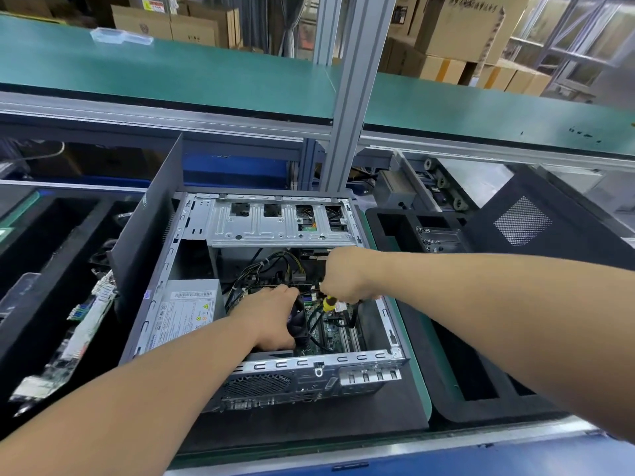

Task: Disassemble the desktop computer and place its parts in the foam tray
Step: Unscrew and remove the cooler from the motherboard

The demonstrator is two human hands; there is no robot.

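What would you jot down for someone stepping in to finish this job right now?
Left hand: inside the open computer case, gripping the black cooler fan on the motherboard.
Right hand: holding a yellow-handled screwdriver over the board.
Done: side panel off; a circuit board already lies in the left foam tray.
Left: power supply, cables, motherboard and drive cage are still in the case. The right foam tray has empty slots.

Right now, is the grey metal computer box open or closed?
Open. The grey metal computer case has no side cover, so its cables and green circuit board show, and both hands reach inside.
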